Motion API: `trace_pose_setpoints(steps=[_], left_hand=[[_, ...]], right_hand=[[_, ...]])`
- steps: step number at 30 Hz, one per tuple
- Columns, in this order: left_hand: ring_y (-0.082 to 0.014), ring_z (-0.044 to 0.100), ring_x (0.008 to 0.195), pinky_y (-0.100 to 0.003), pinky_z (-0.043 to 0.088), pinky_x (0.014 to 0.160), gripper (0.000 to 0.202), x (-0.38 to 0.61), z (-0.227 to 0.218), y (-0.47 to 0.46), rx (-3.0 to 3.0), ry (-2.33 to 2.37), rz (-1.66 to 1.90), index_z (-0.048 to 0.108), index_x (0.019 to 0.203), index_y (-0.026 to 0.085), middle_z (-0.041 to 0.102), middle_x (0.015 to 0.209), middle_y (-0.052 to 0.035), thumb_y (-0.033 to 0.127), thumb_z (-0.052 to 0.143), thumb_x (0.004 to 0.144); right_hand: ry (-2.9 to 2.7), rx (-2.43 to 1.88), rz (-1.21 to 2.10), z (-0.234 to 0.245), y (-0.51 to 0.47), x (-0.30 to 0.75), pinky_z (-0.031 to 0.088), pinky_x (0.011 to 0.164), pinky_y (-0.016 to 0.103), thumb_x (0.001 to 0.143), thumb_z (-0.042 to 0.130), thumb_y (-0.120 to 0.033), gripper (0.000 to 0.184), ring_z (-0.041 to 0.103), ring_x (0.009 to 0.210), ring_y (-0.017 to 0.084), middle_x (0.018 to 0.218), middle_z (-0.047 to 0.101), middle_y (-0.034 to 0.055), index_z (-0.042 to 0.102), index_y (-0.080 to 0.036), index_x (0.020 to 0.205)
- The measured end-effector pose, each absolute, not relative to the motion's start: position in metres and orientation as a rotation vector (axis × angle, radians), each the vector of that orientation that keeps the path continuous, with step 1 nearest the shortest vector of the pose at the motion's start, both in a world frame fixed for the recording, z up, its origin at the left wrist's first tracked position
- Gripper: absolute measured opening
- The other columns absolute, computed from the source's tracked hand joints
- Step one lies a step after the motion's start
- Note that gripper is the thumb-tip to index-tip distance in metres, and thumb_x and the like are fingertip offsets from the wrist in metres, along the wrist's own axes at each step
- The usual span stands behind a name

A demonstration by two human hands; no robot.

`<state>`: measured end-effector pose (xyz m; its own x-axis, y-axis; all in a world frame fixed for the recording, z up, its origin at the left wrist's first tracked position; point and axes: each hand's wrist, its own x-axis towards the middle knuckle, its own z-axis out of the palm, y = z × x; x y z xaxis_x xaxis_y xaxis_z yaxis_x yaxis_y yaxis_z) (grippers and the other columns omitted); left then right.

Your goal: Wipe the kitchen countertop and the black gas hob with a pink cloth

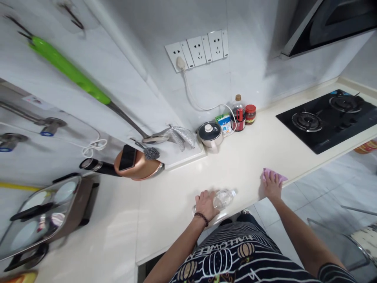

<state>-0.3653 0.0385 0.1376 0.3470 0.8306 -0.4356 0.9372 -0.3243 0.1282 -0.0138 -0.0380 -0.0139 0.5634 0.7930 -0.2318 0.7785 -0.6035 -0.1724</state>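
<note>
My left hand (206, 204), with a dark bead bracelet at the wrist, is wrapped over a clear plastic bottle (224, 199). The bottle lies on its side on the pale countertop (176, 196), its white cap pointing right. Farther right, near the counter's front edge, my right hand (272, 186) presses on a pink cloth (278, 177). The cloth shows beyond the fingertips and to the right of the fingers; the rest of it is hidden under the hand.
Along the wall stand a lidded electric pot (209, 135), a dark sauce bottle (238, 112) and a red-lidded jar (250, 114). A black gas hob (330, 118) is on the right. Leftward are a copper-coloured pan (141, 168) and a glass-lidded cooker (85, 192) holding dishes.
</note>
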Motion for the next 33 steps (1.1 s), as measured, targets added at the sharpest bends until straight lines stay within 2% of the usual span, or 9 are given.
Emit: trace_pose_setpoints(steps=[5,8,11,16,19,21,25,29,33], left_hand=[[-0.0383,0.054,0.129,-0.049,0.038,0.105,0.085,-0.393,0.130,0.038,2.170,1.558,-0.239,0.063,0.146,0.033,0.065,0.132,-0.0122,0.049,0.089,0.066],[-0.0362,0.057,0.130,-0.048,0.041,0.107,0.089,-0.410,0.119,0.040,2.028,1.586,0.021,0.061,0.145,0.034,0.068,0.131,-0.0089,0.048,0.092,0.063],[-0.0337,0.061,0.129,-0.048,0.045,0.111,0.087,-0.434,0.106,0.045,1.873,1.598,0.387,0.061,0.141,0.030,0.069,0.134,-0.0073,0.041,0.094,0.061],[-0.0380,0.063,0.132,-0.054,0.053,0.111,0.085,-0.491,0.093,0.048,1.644,1.656,0.833,0.061,0.136,0.023,0.068,0.139,-0.0122,0.040,0.093,0.059],[-0.0395,0.064,0.132,-0.060,0.054,0.110,0.083,-0.527,0.091,0.040,1.553,1.775,0.885,0.061,0.137,0.027,0.068,0.141,-0.0112,0.039,0.092,0.060],[-0.0389,0.066,0.130,-0.060,0.055,0.110,0.082,-0.547,0.089,0.033,1.492,1.851,0.917,0.062,0.136,0.028,0.069,0.140,-0.0096,0.038,0.092,0.060],[-0.0355,0.068,0.127,-0.056,0.057,0.108,0.082,-0.576,0.083,0.020,1.391,1.964,0.948,0.061,0.135,0.031,0.070,0.139,-0.0052,0.039,0.093,0.060],[-0.0339,0.069,0.121,-0.053,0.059,0.104,0.079,-0.586,0.077,0.019,1.346,2.007,0.950,0.061,0.132,0.032,0.072,0.134,-0.0030,0.040,0.093,0.061],[-0.0323,0.071,0.114,-0.048,0.060,0.101,0.081,-0.573,0.074,0.036,1.302,1.966,1.056,0.060,0.134,0.025,0.073,0.131,-0.0055,0.038,0.094,0.061]], right_hand=[[-2.078,-2.262,0.512,-0.018,-0.058,-0.153,0.022,0.131,0.066,0.108,0.032,-0.033,0.059,0.020,0.165,0.035,0.178,0.029,0.0044,0.037,-0.035,0.167],[-2.297,-2.050,0.528,-0.022,-0.071,-0.173,0.023,0.131,0.065,0.107,0.039,-0.033,0.058,0.024,0.164,0.033,0.177,0.033,0.0009,0.039,-0.040,0.165],[-2.043,-2.422,0.422,-0.019,-0.080,-0.118,0.023,0.130,0.066,0.108,0.031,-0.030,0.059,0.023,0.164,0.034,0.178,0.029,0.0049,0.036,-0.034,0.167],[-1.390,-2.780,0.329,-0.007,-0.069,-0.008,0.023,0.130,0.068,0.111,0.017,-0.046,0.063,0.022,0.163,0.034,0.178,0.029,0.0098,0.029,-0.030,0.170],[-1.186,-2.794,0.280,-0.002,-0.035,-0.030,0.024,0.127,0.073,0.110,0.016,-0.046,0.066,0.020,0.162,0.041,0.176,0.029,0.0157,0.027,-0.024,0.171],[-1.367,-2.699,0.307,0.000,-0.009,-0.089,0.022,0.127,0.073,0.109,0.022,-0.038,0.065,0.018,0.162,0.044,0.177,0.028,0.0171,0.024,-0.022,0.172],[-2.236,-2.117,0.516,-0.002,0.014,-0.243,0.017,0.132,0.068,0.104,0.037,-0.023,0.066,0.019,0.165,0.037,0.178,0.028,0.0084,0.031,-0.028,0.170],[-2.574,-1.495,0.770,-0.007,0.001,-0.311,0.020,0.134,0.059,0.109,0.039,-0.043,0.057,0.019,0.166,0.029,0.178,0.030,-0.0019,0.038,-0.038,0.166],[-2.452,-1.761,0.731,-0.009,-0.019,-0.255,0.021,0.133,0.061,0.109,0.036,-0.039,0.059,0.018,0.167,0.030,0.179,0.025,-0.0011,0.032,-0.038,0.168]])
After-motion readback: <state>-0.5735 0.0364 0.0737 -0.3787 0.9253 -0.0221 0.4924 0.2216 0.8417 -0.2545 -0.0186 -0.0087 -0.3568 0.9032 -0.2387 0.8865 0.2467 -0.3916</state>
